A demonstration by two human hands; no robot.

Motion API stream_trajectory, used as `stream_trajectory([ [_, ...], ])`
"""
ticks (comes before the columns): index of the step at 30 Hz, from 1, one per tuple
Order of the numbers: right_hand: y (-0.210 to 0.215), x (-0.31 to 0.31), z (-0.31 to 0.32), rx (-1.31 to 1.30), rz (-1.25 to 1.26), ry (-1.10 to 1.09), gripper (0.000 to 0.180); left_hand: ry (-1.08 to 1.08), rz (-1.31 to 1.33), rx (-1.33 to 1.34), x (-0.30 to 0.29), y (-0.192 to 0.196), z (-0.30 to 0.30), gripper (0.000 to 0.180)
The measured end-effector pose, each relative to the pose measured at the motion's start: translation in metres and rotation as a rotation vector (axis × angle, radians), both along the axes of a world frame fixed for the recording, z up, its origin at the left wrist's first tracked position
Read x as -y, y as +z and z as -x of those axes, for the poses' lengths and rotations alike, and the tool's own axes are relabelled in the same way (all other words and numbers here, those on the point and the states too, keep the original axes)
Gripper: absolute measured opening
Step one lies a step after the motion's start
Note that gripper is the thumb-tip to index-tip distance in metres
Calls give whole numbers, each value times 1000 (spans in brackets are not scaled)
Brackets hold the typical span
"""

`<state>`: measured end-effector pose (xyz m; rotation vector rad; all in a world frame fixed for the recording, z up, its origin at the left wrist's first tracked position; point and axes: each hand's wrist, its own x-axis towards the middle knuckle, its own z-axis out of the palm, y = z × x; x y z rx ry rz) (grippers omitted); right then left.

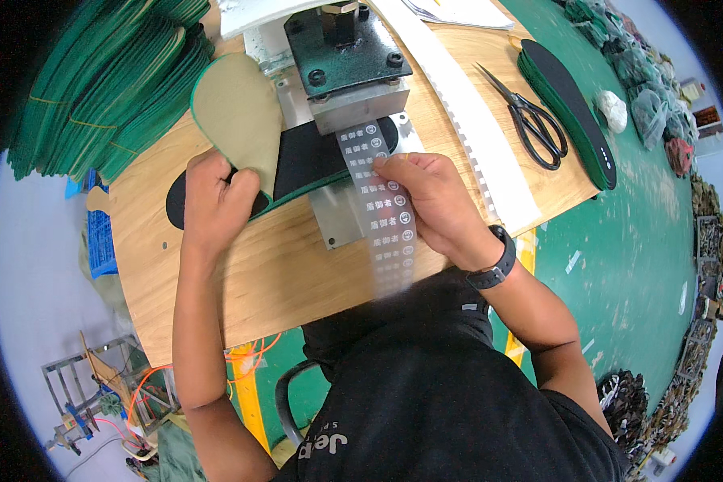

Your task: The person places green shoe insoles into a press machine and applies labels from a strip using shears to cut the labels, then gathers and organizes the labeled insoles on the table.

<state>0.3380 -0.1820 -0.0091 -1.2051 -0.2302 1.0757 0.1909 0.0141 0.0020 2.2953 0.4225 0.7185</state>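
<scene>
My left hand [218, 193] is closed at the lower end of a beige insole [241, 100] with a green edge, which stands up from the fist. A black insole [309, 157] passes beside and beneath this hand, and its right end lies on the metal base of a press [361, 108], under the block. My right hand [434, 197] pinches a clear film strip [390, 217] with rows of white printed marks. The strip's upper end lies over the black insole by the block. Its lower end hangs towards me, slightly blurred. Exactly how the left fingers grip is partly hidden.
A tall stack of green insoles [112, 88] stands at the far left. On the right lie black scissors [534, 124], a black-topped insole stack [566, 112] and a long white strip [466, 112]. The wooden table [281, 301] ends just in front of me.
</scene>
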Motion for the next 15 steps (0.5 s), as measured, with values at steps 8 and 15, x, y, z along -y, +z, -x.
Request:
stream_trajectory([
  [8, -1, 1, -2, 2, 26, 44, 20, -25, -31, -25, 2, 4, 1, 11],
  [15, -11, -2, -2, 38, 8, 48, 25, -45, -79, -48, 9, 5, -3, 19],
])
